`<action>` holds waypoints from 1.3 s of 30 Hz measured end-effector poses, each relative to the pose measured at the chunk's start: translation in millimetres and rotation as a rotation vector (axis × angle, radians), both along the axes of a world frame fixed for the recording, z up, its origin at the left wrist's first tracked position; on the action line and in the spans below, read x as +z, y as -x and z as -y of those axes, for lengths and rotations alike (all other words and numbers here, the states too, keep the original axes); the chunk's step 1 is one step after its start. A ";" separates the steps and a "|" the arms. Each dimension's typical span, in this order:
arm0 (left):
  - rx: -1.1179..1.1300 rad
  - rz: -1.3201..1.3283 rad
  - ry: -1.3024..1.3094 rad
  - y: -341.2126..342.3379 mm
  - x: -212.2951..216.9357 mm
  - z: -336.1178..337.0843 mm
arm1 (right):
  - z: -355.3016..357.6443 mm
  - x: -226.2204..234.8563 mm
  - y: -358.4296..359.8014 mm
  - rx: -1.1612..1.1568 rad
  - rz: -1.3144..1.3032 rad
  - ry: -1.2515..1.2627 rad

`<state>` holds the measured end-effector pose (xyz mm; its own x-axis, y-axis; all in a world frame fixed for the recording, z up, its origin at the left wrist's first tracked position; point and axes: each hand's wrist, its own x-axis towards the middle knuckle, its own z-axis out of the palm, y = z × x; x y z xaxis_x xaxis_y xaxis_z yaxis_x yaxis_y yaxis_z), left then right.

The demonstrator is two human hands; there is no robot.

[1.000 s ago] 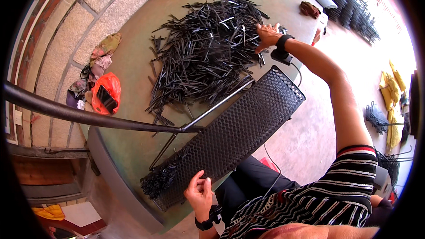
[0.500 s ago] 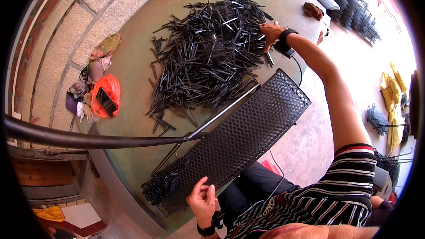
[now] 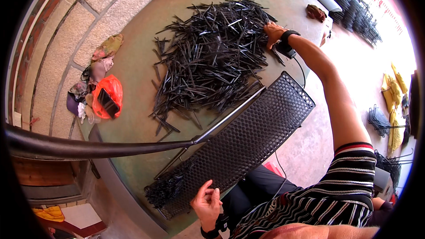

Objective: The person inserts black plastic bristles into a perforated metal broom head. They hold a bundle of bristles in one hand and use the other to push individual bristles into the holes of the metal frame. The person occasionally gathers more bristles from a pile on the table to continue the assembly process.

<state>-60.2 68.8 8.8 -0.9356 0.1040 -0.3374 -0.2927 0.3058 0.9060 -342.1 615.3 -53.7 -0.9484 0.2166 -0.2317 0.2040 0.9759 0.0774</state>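
Observation:
A long black tray full of round holes lies slantwise in front of me. At its left end many slim black sticks stand packed upright in the holes. Beside the tray's near edge is my left hand, fingers half curled, thumb and forefinger apart, with nothing visible between them. Beyond the tray spreads a big loose heap of slim black sticks. My right hand reaches to the heap's right side, fingers stretched against the sticks. Some fingertips are hard to make out there.
A dark metal bar crosses from the left to the tray. Left on the table lie a red plastic bag, a black phone and cloths. A corded black device hangs at my right wrist. Wire racks stand far right.
The view has shifted slightly, moving everything a little right and down. My right hand stays at the heap's right side, now pressed closer in. My left thumb and forefinger have spread somewhat.

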 end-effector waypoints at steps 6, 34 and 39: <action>-0.028 -0.041 0.014 -1.6 -3.2 2.0 | 9.6 -12.2 -18.5 0.027 -0.149 -0.006; -0.086 -0.432 -0.193 211.9 173.9 41.7 | -8.8 8.5 -8.2 0.086 -0.188 -0.090; -0.208 -0.102 -0.244 254.5 108.9 22.4 | -0.8 46.2 3.3 0.212 -0.095 -0.219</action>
<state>-314.7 46.4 117.7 -0.9135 0.3622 -0.1851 -0.1512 0.1200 0.9812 -345.4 616.1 -7.5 -0.9929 0.0471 -0.1096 0.0145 0.9597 0.2807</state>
